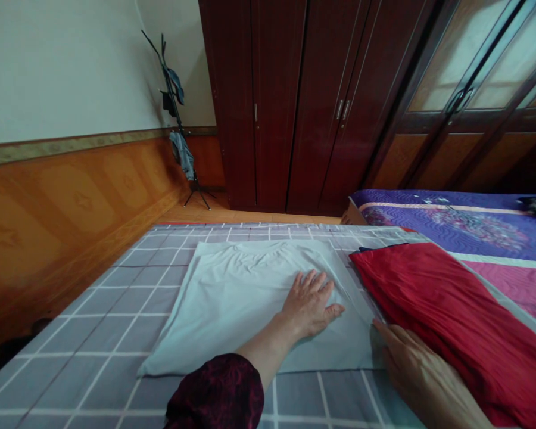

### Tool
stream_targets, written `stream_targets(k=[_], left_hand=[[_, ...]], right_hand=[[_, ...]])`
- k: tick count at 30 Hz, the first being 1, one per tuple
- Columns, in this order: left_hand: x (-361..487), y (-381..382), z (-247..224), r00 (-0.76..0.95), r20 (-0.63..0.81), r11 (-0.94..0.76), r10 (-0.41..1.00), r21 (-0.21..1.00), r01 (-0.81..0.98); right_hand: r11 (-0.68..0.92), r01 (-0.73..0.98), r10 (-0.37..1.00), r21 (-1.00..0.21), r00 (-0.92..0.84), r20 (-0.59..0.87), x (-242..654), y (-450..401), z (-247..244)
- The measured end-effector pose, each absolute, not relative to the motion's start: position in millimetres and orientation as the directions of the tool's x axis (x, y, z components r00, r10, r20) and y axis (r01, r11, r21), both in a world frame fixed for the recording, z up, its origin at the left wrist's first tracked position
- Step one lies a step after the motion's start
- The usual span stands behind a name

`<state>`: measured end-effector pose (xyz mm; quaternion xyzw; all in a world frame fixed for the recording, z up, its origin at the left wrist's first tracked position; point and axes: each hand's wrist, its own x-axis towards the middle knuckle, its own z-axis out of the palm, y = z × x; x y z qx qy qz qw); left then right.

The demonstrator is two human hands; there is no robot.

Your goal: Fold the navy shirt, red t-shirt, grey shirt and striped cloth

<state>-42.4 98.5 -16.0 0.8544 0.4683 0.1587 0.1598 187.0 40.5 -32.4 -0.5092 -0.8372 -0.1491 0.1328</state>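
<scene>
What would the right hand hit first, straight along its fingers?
The pale folded cloth: the right hand is at its right edge, perhaps touching. Past that edge, the left hand lies roughly in line, though height and depth are unclear from this view.

The left hand (311, 304) is palm down, its fingers (310, 279) spread and thumb out to the right, the left forearm (268, 342) slanting inward. The right hand (404, 357) angles forward and leftward, back up, its grip unclear.
</scene>
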Motion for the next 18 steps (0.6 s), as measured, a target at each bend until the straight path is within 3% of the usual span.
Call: stream_targets(k=[4,11,18], left_hand=[[-43,98,-15,0.512,0.120,-0.509,0.850,0.433,0.744],[-43,99,-16,0.507,0.120,-0.505,0.854,0.431,0.748],[-43,99,-17,0.504,0.128,-0.507,0.854,0.417,0.754]], right_hand=[[0.367,0.922,0.871,0.125,-0.388,0.302,194,31,-28],[0.120,0.984,0.993,0.130,-0.120,-0.012,186,33,-17],[-0.006,0.993,1.000,0.117,0.004,0.018,175,15,-13]])
